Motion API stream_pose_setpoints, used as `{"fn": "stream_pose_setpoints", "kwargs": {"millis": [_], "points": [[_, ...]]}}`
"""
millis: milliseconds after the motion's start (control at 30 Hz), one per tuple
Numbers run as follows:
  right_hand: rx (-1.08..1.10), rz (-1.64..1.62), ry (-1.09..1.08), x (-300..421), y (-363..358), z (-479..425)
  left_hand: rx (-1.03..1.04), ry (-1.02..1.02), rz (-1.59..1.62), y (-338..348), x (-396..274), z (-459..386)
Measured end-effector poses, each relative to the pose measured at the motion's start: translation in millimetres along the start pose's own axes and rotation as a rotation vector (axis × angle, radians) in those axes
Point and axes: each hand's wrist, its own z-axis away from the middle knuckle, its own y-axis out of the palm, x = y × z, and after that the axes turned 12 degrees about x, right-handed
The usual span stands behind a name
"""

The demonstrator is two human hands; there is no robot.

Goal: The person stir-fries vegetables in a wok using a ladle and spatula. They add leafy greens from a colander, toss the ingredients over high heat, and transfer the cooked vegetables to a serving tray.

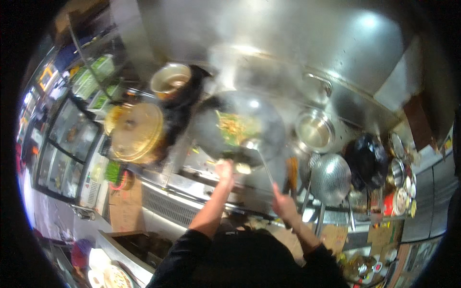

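A large dark steel wok [268, 118] sits on the range in front of me. Green leafy food with brownish bits [232, 127] lies in its middle under some steam. My left hand [225, 172] is closed at the wok's near rim; blur hides the exact grip. In my right hand [285, 207] is the pinkish handle end of a metal ladle [265, 163]. The ladle's bowl is inside the wok, at the near right side of the food.
Left of the wok stand a lidded pot [137, 131] and a tall open pot [171, 81]. Rightward are a steel pot [314, 131], a perforated strainer [330, 178] and a dark wok [367, 162]. Several seasoning containers [398, 201] line the far right.
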Motion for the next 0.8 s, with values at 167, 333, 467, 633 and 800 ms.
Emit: {"fn": "stream_pose_setpoints", "kwargs": {"millis": [167,333,467,633,800], "points": [[-0.116,-0.136,0.144,33.6,38.0,3.1,0.047,-0.125,-0.129,-4.7,-16.2,-2.4],[-0.084,-0.195,0.166,34.5,24.5,16.2,-0.045,-0.163,-0.110,0.5,1.7,-7.3],[-0.072,-0.302,0.174,37.2,10.6,24.2,-0.015,-0.236,-0.212,18.4,-17.9,7.8],[-0.131,-0.166,-0.054,22.7,10.5,16.9,-0.083,-0.161,0.011,9.2,3.8,-5.1],[0.221,-0.029,0.122,-1.9,-24.3,11.8,-0.080,-0.281,0.220,12.6,48.3,-58.9]]}}
